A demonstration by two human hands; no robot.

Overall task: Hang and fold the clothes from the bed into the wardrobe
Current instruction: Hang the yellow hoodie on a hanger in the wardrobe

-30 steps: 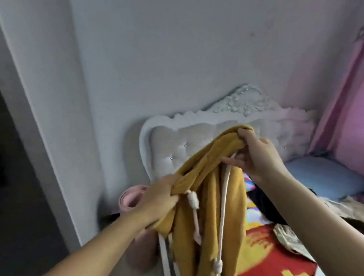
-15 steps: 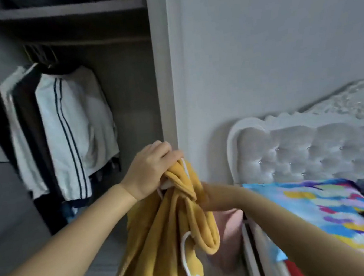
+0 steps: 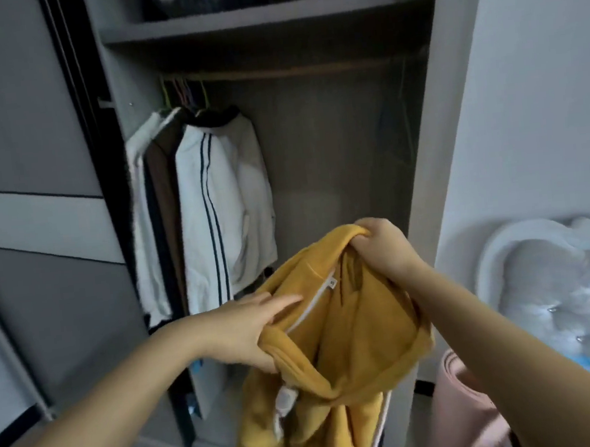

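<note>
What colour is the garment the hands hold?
Mustard yellow garment, white trim; head view.

The view has swung from the bed to the open wardrobe (image 3: 283, 195), and both hands have spread the hoodie (image 3: 347, 333) open at its neck.

The yellow garment (image 3: 347, 333) looks like soft, matt fleecy cloth; the headboard (image 3: 559, 291) is glossy, tufted white upholstery.

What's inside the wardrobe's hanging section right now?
In the wardrobe, a white striped jacket and other garments hang at the left of the rail; the right looks bare, its floor hidden.
</note>
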